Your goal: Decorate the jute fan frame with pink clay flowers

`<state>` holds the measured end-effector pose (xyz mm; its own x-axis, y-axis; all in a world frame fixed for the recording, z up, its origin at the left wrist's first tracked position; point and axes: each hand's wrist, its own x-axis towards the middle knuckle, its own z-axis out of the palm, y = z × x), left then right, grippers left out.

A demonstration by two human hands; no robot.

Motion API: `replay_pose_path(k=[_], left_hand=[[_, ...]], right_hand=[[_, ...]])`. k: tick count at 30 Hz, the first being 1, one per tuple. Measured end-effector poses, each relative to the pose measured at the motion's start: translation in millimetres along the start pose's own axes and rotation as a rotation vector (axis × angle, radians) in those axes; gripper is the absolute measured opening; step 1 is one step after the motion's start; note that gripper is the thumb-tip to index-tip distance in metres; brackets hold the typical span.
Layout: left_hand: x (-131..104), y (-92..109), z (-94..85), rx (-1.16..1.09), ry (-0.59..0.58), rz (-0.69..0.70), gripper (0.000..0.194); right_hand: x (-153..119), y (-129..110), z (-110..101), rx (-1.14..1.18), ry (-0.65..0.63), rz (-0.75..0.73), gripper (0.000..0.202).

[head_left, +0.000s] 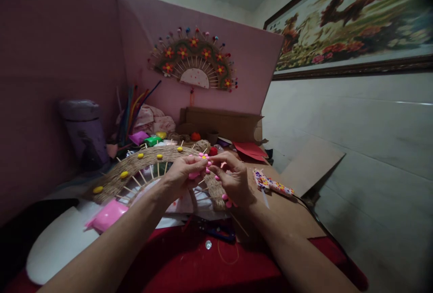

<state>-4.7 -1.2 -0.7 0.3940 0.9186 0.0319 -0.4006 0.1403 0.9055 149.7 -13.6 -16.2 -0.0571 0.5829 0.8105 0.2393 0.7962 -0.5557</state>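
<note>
My left hand point(187, 169) is closed, thumb and forefinger pinched, with a bit of pink modelling clay showing under its fingers. Close beside it, my right hand point(233, 178) pinches a small pink piece of clay between thumb and fingertips. Both work just over the right part of a twine-woven, fan-shaped frame point(115, 180) with thin sticks. A pink flower with a yellow centre point(203, 155) sits by my left fingertips. Another pink flower point(228, 200) lies lower right, partly covered by my right hand. Yellow clay discs point(140, 156) dot the frame's left arc.
A pink clay packet point(107, 215) lies by my left forearm. Blue-handled scissors point(216, 231) rest on the red cloth point(176, 261). A patterned glue gun point(272, 184) lies on cardboard point(291, 214) at right. A purple bottle point(84, 135) stands left; a finished fan point(194, 61) hangs behind.
</note>
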Motion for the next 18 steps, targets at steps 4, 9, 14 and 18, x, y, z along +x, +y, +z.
replay_pose_path(k=[4, 9, 14, 18], left_hand=[[0.3, -1.7, 0.4, -0.004, 0.045, -0.011, 0.029], [1.7, -2.3, -1.7, 0.022, 0.051, -0.014, 0.031], [2.3, -3.0, -2.2, 0.031, 0.013, 0.001, 0.03], [3.2, -5.3, -2.6, 0.051, 0.048, -0.008, 0.032]], right_hand=[[-0.4, 0.7, 0.5, -0.004, 0.016, 0.005, 0.003], [-2.2, 2.6, 1.5, -0.019, 0.011, 0.015, 0.005], [-3.4, 7.6, 3.2, -0.026, 0.004, 0.036, 0.006], [-3.1, 9.3, 3.5, -0.036, 0.017, -0.004, 0.003]])
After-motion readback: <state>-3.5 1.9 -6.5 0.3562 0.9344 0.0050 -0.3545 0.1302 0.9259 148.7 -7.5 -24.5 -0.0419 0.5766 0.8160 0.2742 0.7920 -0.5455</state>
